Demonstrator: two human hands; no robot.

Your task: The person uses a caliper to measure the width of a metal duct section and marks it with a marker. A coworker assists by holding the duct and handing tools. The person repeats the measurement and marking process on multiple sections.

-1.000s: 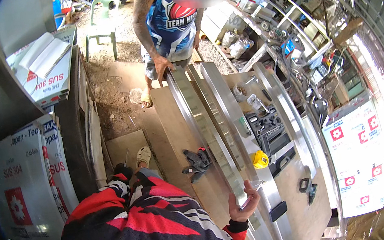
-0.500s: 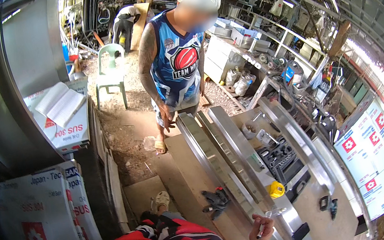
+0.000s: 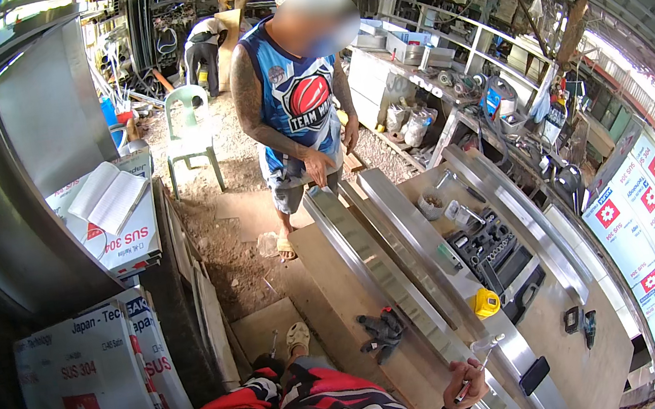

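My right hand (image 3: 468,381) is closed around a slim pen-like marker (image 3: 461,393), above the near end of the long metal channels. A small whitish piece (image 3: 488,343) shows just beyond my fingers; I cannot tell whether I touch it. My left hand is out of view. Under my right hand runs a shiny metal channel (image 3: 382,268), with a wider silver one (image 3: 425,245) beside it. A yellow tape measure (image 3: 485,303) and a black phone-like object (image 3: 534,375) lie to the right of my hand. Dark gloves (image 3: 381,334) lie to its left.
Across the table a person in a blue jersey (image 3: 300,99) touches the channel's far end. An open socket set (image 3: 493,252), a cordless drill (image 3: 589,328) and another channel (image 3: 522,219) lie on the right. Wrapped sheets (image 3: 84,381) and an open notebook (image 3: 109,197) are on the left.
My view has shifted slightly. The other person's hand has come to the channel's far end. My right hand still holds the marker in nearly the same place.
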